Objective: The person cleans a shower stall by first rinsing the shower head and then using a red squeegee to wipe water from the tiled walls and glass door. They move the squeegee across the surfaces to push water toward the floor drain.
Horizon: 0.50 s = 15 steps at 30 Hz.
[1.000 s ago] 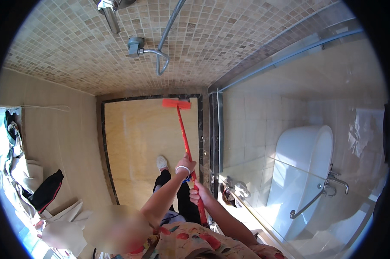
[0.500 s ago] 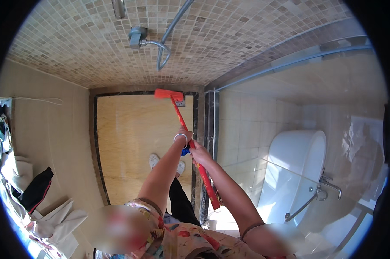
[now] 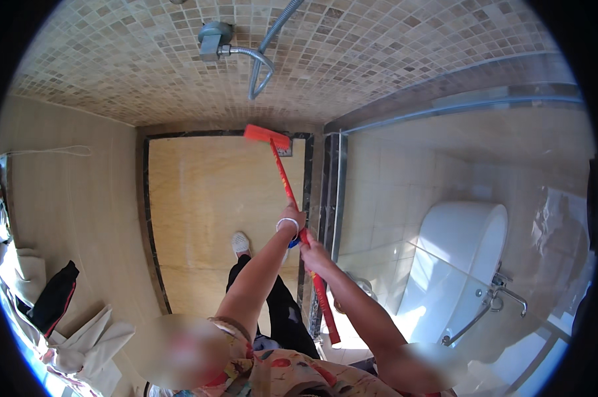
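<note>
A long-handled red floor brush slants across the shower floor. Its wide head rests near the far edge, partly over the small metal floor drain. Higher on the picture, my left hand is closed round the middle of the handle, a white bracelet at its wrist. Just below it, my right hand grips the same handle, whose free end comes back toward my right forearm. Something blue shows between the hands, mostly hidden.
The yellowish floor has a dark border. Ahead is a mosaic wall with a shower valve and hanging hose. A glass partition's metal edge stands right, with a white bathtub beyond. Clothes hang left.
The brush and both hands sit a little farther right. The brush head has shifted right along the far edge. My right foot has gone out of sight behind my arm and leg.
</note>
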Motion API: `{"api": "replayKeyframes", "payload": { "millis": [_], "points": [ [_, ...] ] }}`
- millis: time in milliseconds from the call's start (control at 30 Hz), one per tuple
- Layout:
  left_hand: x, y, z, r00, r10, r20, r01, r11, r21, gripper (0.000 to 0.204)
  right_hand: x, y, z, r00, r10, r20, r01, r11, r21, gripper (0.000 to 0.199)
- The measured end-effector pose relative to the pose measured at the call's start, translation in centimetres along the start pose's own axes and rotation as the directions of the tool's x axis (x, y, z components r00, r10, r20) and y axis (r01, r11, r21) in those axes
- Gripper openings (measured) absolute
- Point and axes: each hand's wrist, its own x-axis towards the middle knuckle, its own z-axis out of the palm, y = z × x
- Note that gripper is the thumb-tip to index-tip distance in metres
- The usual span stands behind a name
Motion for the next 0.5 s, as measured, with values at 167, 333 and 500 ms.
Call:
{"api": "replayKeyframes", "payload": {
  "millis": [167,333,500],
  "points": [
    [-3.3,-2.7,0.5,0.998,-0.017,0.067,0.013,0.998,0.058,0.062,-2.8,2.5,2.4,0.998,0.057,0.016,-0.058,0.993,0.099,0.051],
    [-1.9,-3.9,-1.1,0.996,-0.012,0.090,0.001,0.993,0.115,0.065,-1.9,1.9,3.4,0.998,-0.061,0.018,0.059,0.995,0.081,0.052],
    [-1.2,-0.4,0.5,0.992,-0.073,0.103,0.051,0.976,0.210,0.065,0.0,3.2,1.3,0.999,-0.031,-0.013,0.032,0.991,0.133,0.049]
  ]
}}
